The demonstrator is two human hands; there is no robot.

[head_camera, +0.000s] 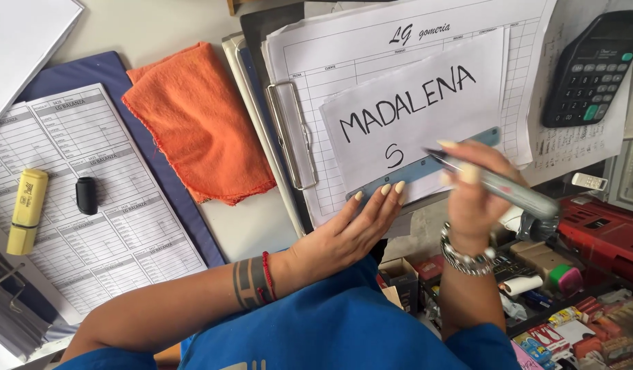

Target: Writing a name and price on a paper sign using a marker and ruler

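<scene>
- Head view: the left hand [344, 233] lies open and flat, its fingertips [386, 188] pressing a translucent blue plastic ruler [426, 168] onto a white sheet of paper with black hand-drawn letters [412, 113].
- The right hand [474, 195] is closed around a grey marker pen [498, 183], tip pointing up-left, just above the ruler and just right of the lone letter on the second line.
- The ruler's long axis runs left to right, rising slightly to the right, directly ahead of both hands.
- The sheet rests on a printed form on a metal-clipped clipboard [289, 133], right of a folded orange cloth [200, 120] on the worktop.
</scene>
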